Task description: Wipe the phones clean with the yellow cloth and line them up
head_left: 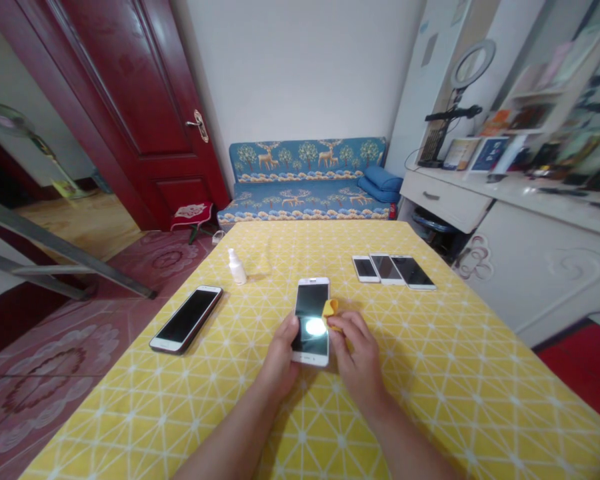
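Note:
A white smartphone [313,300] lies screen-up on the yellow tablecloth [430,373], with a bright glare on its glass. My left hand [280,353] grips the phone's left side, thumb on the screen. My right hand [357,353] pinches a small yellow cloth [331,309] against the phone's right edge. Most of the cloth is hidden by my fingers.
A black-screened phone [185,319] lies to the left and a small white spray bottle [237,270] stands behind it. Several phones [387,270] lie in a row at the back right. The table's left edge borders a patterned floor. A blue sofa [305,180] stands beyond.

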`<state>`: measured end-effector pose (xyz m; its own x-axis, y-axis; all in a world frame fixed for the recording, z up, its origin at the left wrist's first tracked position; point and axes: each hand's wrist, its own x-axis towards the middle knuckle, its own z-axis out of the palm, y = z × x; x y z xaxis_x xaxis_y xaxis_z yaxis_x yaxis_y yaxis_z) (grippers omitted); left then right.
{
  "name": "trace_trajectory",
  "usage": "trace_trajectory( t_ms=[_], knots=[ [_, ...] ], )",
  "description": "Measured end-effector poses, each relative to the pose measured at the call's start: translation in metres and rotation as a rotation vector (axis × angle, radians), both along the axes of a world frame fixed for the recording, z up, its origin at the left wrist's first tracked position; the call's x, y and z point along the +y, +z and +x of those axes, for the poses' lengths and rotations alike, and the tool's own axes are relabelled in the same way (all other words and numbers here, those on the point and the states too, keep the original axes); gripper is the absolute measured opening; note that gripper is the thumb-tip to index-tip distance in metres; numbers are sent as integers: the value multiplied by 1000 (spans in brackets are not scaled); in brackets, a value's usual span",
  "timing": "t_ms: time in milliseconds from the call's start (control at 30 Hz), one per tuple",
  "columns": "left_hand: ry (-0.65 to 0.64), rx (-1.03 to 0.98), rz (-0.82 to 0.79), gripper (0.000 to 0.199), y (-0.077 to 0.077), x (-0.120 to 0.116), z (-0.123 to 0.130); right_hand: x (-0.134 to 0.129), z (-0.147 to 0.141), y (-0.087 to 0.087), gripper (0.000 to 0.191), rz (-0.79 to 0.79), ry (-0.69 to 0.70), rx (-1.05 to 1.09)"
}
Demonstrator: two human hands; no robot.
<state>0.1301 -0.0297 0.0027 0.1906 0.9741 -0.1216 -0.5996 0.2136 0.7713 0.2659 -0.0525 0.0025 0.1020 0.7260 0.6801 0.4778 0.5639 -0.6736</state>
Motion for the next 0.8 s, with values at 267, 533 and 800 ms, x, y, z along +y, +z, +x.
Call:
trace_trajectory(
  t_ms=[267,533,800],
  knots=[
    [-291,128,93,44,9,-4,-5,1,13,14,15,34,-242,276],
    [-605,66,-129,66,-5,-12,-2,-12,-6,16,21,-32,-75,243],
    [-383,-158,-117,68,8,-10,-5,-27,-39,6,37,-67,348,-108]
  ],
)
